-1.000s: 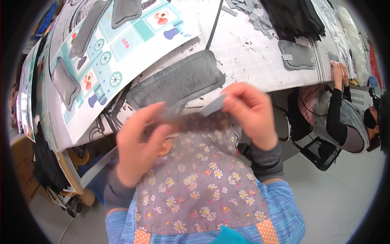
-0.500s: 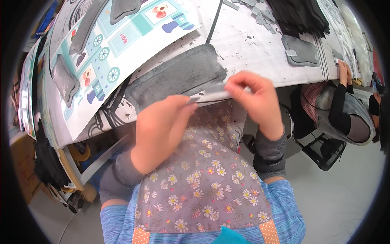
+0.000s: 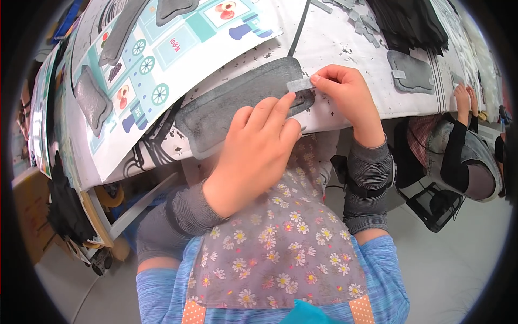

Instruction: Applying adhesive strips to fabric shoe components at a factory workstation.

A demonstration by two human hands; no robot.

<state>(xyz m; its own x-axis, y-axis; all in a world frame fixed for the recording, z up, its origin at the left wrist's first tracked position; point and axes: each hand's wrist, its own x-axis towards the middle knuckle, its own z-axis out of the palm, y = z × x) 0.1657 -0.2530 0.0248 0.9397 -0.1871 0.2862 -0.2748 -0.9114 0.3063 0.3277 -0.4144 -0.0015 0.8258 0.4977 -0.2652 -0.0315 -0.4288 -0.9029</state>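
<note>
moved further over white table (image 3: 345, 56), right hand (image 3: 345, 94) pinches strip (image 3: 299, 85); what left hand (image 3: 256, 146) holds is unclear.

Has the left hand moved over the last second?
Yes. Judged against the dark line on the table, the left hand has moved right and forward, and now reaches over the grey pad.

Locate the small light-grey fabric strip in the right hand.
In the head view, the strip is right of centre, upper half, pinched by the right hand at the right end of the long dark-grey rectangular pad.
</note>
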